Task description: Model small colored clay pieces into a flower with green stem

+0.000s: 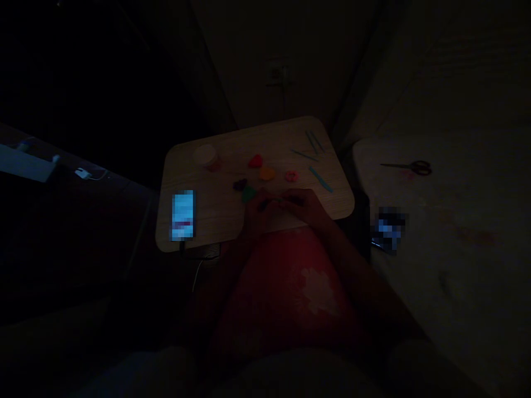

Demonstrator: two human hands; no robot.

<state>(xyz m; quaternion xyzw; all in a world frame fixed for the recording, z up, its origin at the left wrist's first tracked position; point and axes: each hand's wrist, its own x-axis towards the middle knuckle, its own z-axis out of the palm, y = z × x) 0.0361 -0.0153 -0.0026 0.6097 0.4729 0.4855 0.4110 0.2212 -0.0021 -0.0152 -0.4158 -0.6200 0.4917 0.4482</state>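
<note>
A red cloth with a pale flower pattern lies nearest the camera, across the person's lap. To the right spreads a pale surface; the wooden counter stands close over the lap, probably so both forearms can reach in without stretching.

The left grip and right grip meet at the counter's near edge, fingers bent inward, likely so the fingertips can work against each other. It is too dark to tell whether either is apart, together or clamped on something; any small piece between them is hidden.

The lit phone lies on the left of the counter, apart from the hands, perhaps to keep its screen in view. Scissors lie on the pale surface, well apart from the hands. A pale tub sits at the far left.

The orange lump, red lump, green lump, dark lump and pink ring lie beyond the hands, the green just beside the left; such spacing would keep colours within reach. A thick blue tool and thin sticks lie to the right, probably handy for the right hand.
</note>
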